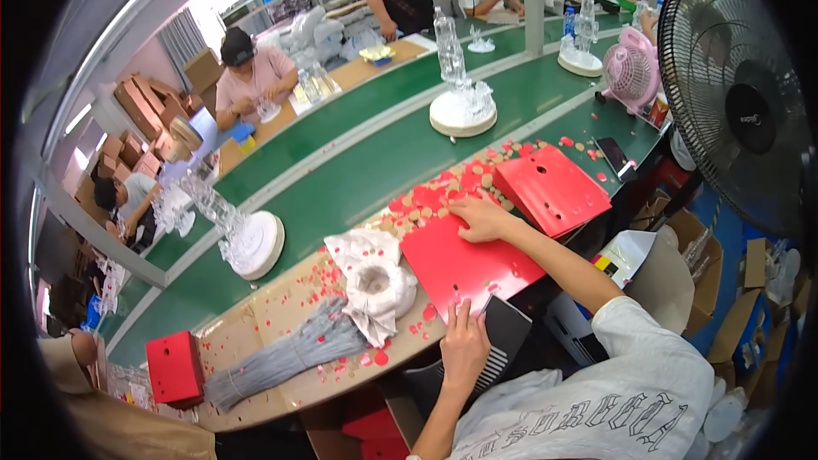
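A red card sheet (477, 268) with punched holes lies on the brown worktop in front of me. My right hand (481, 217) lies flat on its far end, fingers spread, pressing down. My left hand (464, 342) rests with straight fingers on the sheet's near edge, over the table's rim. Neither hand closes around anything. A stack of similar red sheets (554, 187) sits just beyond my right hand. Small red and tan punched discs (434, 196) are scattered around the sheet.
A crumpled white bag (375, 281), a bundle of grey wires (281, 358) and a red box (175, 366) lie to the left. Clear crystal-like lamps on white bases (256, 243) ride the green belt (358, 170). A black fan (741, 94) stands at right. Other people work nearby.
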A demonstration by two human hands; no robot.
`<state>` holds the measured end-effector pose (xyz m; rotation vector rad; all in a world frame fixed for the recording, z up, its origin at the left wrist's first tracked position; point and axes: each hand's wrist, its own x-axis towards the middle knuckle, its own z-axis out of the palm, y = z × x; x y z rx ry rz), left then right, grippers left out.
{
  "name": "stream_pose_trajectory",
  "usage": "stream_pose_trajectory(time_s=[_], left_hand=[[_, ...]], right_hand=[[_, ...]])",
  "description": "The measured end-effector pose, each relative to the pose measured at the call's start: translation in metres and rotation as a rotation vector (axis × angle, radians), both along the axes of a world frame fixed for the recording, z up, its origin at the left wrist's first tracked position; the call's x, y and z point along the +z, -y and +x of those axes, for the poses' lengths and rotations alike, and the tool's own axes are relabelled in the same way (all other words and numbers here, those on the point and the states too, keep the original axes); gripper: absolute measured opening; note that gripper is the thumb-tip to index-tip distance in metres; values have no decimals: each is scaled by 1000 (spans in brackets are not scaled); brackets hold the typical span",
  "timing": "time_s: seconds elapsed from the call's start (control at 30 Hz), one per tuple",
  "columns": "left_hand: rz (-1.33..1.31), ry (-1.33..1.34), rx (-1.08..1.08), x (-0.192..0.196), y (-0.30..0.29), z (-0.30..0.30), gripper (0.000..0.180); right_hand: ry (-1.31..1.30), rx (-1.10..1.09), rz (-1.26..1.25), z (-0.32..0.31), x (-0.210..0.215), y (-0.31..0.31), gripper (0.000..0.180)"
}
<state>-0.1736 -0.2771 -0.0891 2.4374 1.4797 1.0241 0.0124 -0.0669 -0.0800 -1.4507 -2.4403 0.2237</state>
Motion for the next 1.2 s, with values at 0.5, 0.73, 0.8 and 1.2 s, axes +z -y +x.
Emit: stream_pose_trajectory(time_s=[0.5, 0.73, 0.8, 1.2], left_hand=[[39, -11, -5, -3, -3, 2, 24], [24, 149, -37, 25, 18, -9, 16], [27, 212, -45, 44, 30, -16, 12], [-81, 376, -12, 55, 25, -22, 18]], right_hand=[[197, 68, 495, -10, 49, 1, 33], [75, 177, 726, -1, 112, 26, 27], [-72, 102, 782, 12, 148, 26, 28], [-68, -223, 169, 222, 122, -65, 43]])
